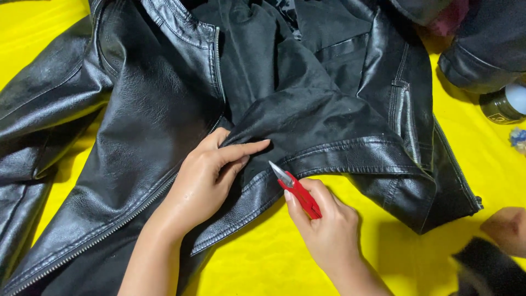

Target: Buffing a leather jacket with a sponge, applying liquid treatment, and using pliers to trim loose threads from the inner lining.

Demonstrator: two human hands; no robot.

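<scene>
Left hand (205,178) lies flat and open on the black leather jacket (164,109), fingers pressing the hem down. Right hand (323,227) grips red thread snips (296,192), blades touching the hem edge. The jacket is spread across a yellow table (285,257).

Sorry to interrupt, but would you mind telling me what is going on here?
A person works on a black leather jacket spread over a yellow table. The left hand presses flat on the hem, while the right hand holds red thread snips, blades pointing at the hem edge. Another person's hand shows at the right.
</scene>
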